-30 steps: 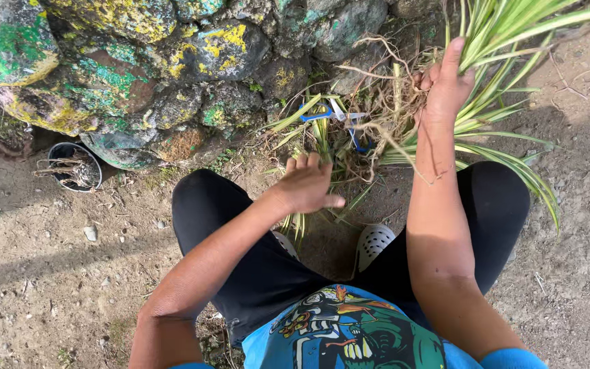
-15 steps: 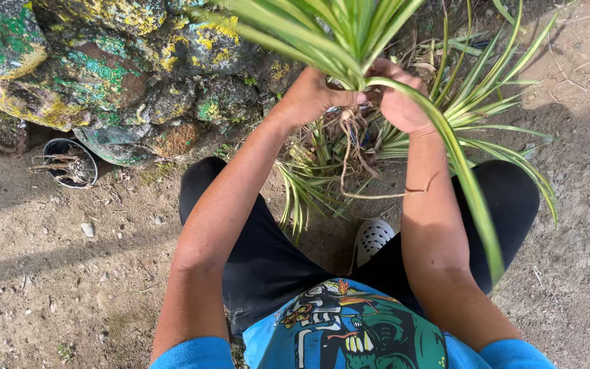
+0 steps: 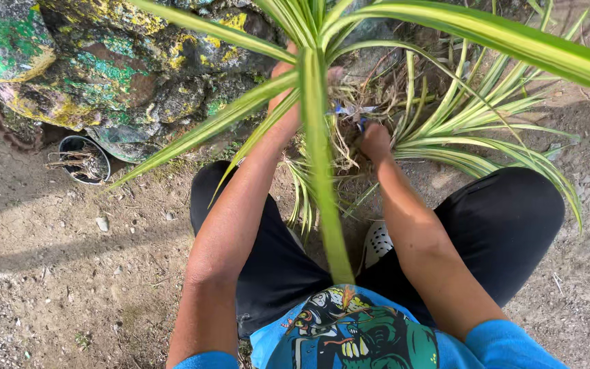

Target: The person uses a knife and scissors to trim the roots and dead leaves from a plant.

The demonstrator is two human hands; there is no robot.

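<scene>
The left hand (image 3: 285,102) is closed around the stem of a striped green plant (image 3: 312,75), held upright above the dirt ground (image 3: 56,273). The right hand (image 3: 375,140) is curled at the root clump (image 3: 339,137), beside a blue tool (image 3: 349,111); what it holds cannot be determined. Risk: long leaves block the view of the root zone, so the tool could nick fingers. Painted rocks (image 3: 104,68) lie behind.

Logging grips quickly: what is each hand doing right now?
Left hand: closed on the striped plant.
Right hand: low among the dry roots; grip cannot be told.
</scene>
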